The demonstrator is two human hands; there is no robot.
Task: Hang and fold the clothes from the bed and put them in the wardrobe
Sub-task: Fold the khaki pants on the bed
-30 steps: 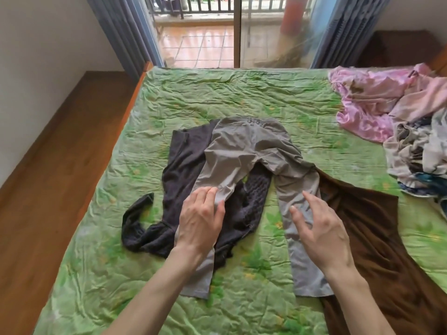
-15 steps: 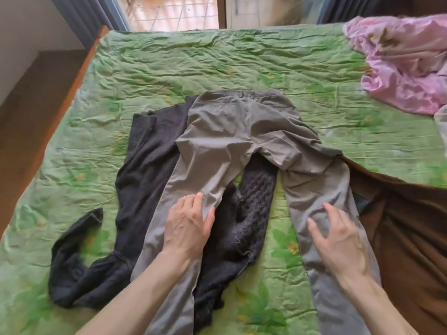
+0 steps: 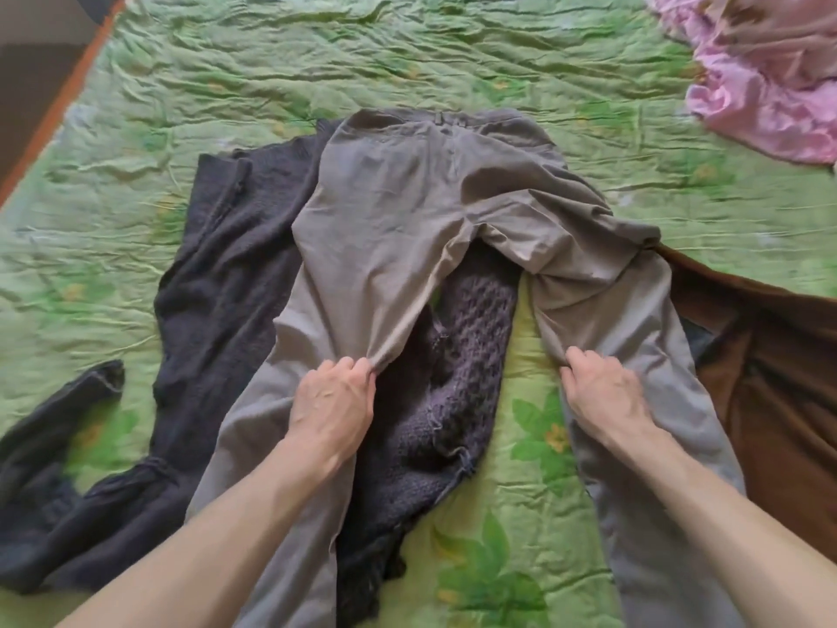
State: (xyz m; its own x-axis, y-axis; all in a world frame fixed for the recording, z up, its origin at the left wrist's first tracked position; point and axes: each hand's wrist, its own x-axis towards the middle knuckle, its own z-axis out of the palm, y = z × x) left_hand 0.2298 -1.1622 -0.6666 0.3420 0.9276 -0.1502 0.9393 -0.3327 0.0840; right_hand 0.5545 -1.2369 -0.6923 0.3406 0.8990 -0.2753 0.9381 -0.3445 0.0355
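Both hands have closed since half a second ago: then they lay flat on the trouser legs, and now each one pinches cloth. My left hand (image 3: 333, 403) has its fingers curled round the inner seam of the left leg of the grey trousers (image 3: 407, 206), bunching a ridge of fabric. My right hand (image 3: 604, 392) grips the inner edge of the other leg the same way. My view has also closed in on the bed, so the window is out of sight.

What worries me is the dark knitted sweater (image 3: 217, 283) lying under the trousers. Its open-knit part sits right between the legs, touching my left hand, and if I lift or swing a leg across I may drag a loop of knit along and pull the two garments into a tangle. The right leg also overlaps the brown cloth (image 3: 779, 369), which could ride up with it. The crotch is heavily creased, so a fold made now would likely set crooked.

These trousers lie in the middle of the green bedsheet (image 3: 407, 61), waistband away from me, legs spread apart towards me, light cloth, limp and wrinkled. A pink garment (image 3: 765, 97) sits well apart at the far right.
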